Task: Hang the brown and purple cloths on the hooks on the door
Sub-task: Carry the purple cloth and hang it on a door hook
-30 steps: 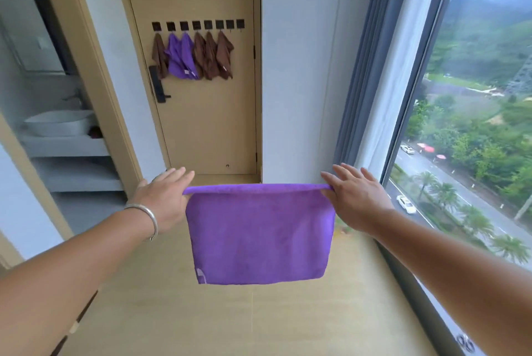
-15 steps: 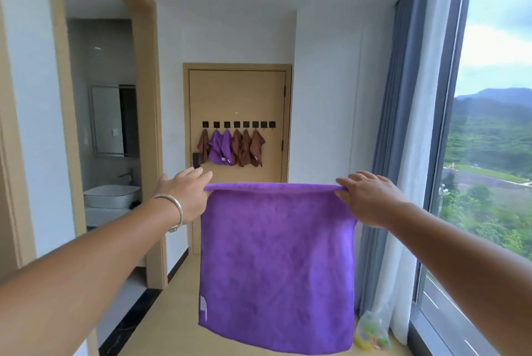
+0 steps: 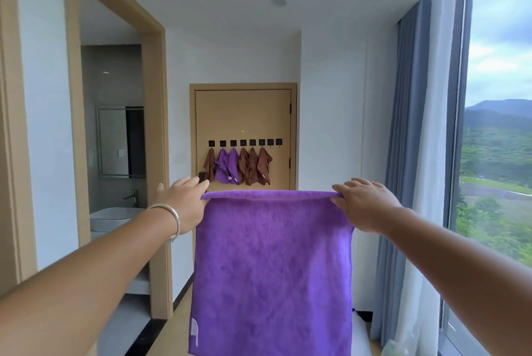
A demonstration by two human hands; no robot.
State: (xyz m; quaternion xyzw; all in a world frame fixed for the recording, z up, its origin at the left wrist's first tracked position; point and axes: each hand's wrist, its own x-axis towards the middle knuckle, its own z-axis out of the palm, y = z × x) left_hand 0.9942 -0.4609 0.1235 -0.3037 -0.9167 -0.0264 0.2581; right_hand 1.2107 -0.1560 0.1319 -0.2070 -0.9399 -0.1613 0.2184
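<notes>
Holding a square purple microfibre cloth (image 3: 272,269) stretched flat at arm's length, the left hand (image 3: 184,203) and the right hand (image 3: 365,204) each pinch a top corner, so it hangs free in the corridor, well apart from the tan wooden door (image 3: 244,113) at the far end. On that door, the row of small black square hooks (image 3: 244,142) already carries six cloths, four brown (image 3: 253,165) and two purple (image 3: 227,165); the two hooks at the right end (image 3: 275,142) look bare. The likeliest trouble is probably the hanging itself: a flat spread edge gives a small hook little to catch, and the cloth could slide off unless a corner or loop goes over it. Held this wide, it also hides the floor ahead, where a pale bag (image 3: 359,335) lies by the grey curtain (image 3: 403,154), so a stumble is possible. Reaching among the crowded cloths might knock a neighbour loose.
</notes>
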